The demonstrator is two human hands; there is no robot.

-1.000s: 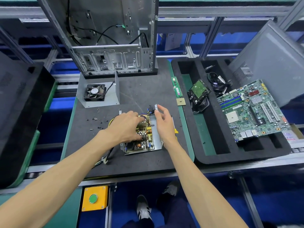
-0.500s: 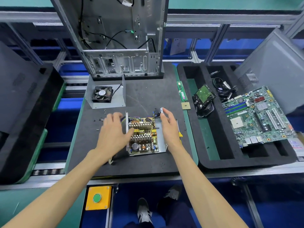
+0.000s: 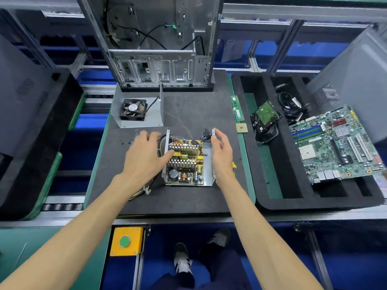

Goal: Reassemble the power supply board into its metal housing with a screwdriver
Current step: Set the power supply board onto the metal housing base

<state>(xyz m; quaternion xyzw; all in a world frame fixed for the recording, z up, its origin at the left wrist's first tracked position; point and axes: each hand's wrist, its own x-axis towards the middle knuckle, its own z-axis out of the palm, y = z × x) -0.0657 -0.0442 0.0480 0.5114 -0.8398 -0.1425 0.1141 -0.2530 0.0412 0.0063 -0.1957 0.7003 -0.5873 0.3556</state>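
Note:
The power supply board (image 3: 184,162), with silver heat sinks and copper coils, lies inside the open metal housing (image 3: 207,150) in the middle of the black mat. My left hand (image 3: 144,155) hovers at the housing's left wall with fingers spread, and its thumb touches that wall. My right hand (image 3: 222,155) lies along the right wall with nearly straight fingers, the fingertips at the wall's far end. A yellow object (image 3: 233,165), perhaps the screwdriver, shows from under my right hand. The board's wire bundle (image 3: 144,188) trails out under my left wrist.
Loose screws (image 3: 130,141) lie left of the housing. Behind it are the housing cover with a fan (image 3: 134,109) and a computer case (image 3: 159,49). To the right are a RAM stick (image 3: 236,109), a CPU (image 3: 241,128) and a foam tray (image 3: 272,201) holding a hard drive (image 3: 266,116) and motherboard (image 3: 335,143).
My left hand has come off the top of the board and moved left, outside the housing's left wall. My right hand stays at the right wall.

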